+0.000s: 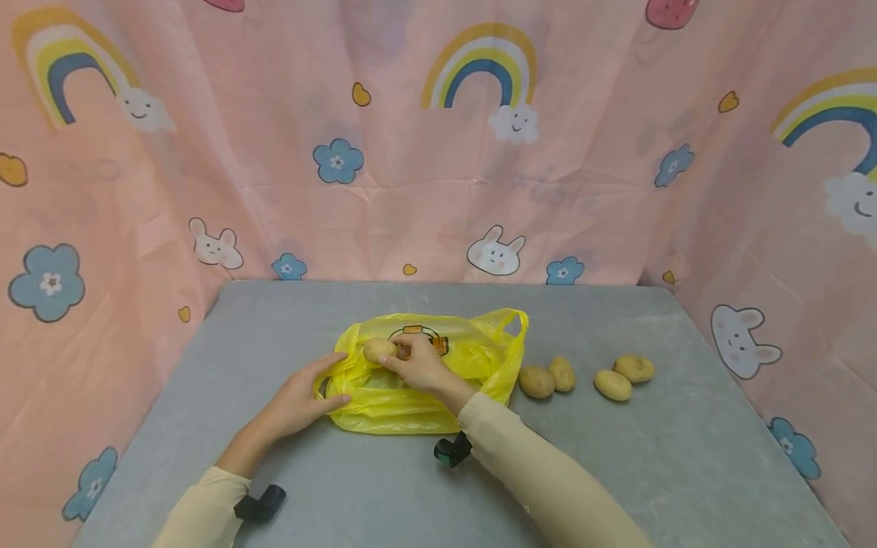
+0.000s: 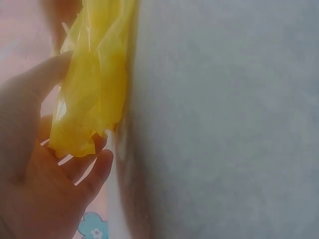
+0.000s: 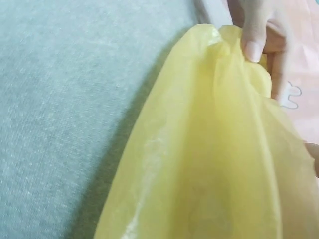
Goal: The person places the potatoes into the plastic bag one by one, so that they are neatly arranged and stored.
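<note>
A yellow plastic bag (image 1: 411, 411) with an orange-and-black print lies on its side on the grey table. My left hand (image 1: 298, 402) grips its left end, thumb on the near side and fingers beyond; the left wrist view shows the bag (image 2: 92, 84) between them. Between the thumb and fingers of my right hand (image 1: 421, 367) is a potato (image 1: 380, 351), held over the left part of the bag. The right wrist view is mostly filled by the bag (image 3: 199, 164), with the left thumb (image 3: 254, 42) pressing its edge. The potato is hidden there.
Just right of the bag are two potatoes, a round one (image 1: 537, 382) and a smaller one (image 1: 562, 374). Farther right lie another pair, one potato (image 1: 613, 385) in front of the other (image 1: 633, 368). A pink patterned curtain (image 1: 404, 213) encloses the table's back and sides.
</note>
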A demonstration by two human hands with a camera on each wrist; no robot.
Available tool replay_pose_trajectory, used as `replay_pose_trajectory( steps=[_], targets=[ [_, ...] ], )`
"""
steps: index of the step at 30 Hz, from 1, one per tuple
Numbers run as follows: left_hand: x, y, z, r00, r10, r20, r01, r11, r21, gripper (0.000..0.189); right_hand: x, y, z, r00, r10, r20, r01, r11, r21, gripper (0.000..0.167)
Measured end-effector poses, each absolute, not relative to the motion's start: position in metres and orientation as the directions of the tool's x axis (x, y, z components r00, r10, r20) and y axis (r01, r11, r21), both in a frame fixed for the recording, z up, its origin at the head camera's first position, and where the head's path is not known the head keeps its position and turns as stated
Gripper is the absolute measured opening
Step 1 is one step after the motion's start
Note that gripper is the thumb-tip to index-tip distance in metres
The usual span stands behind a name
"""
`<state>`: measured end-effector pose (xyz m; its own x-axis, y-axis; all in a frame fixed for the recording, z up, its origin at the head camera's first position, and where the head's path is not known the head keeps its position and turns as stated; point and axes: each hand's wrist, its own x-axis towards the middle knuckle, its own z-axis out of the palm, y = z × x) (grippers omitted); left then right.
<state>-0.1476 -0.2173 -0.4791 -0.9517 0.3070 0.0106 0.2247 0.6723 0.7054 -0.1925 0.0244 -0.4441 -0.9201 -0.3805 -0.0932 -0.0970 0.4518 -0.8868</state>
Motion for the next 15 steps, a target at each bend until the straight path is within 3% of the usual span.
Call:
replay_pose_trajectory(
  steps=[15],
  targets=[
    [-0.1475,-0.2187,-0.4799,-0.955,0.296,-0.007,0.204,0.675,0.709,0.075,-0.1926,0.0208,-0.4512,-0.891,-0.396,-0.223,-0.037,0.552,-0.833,0.047]
  ],
)
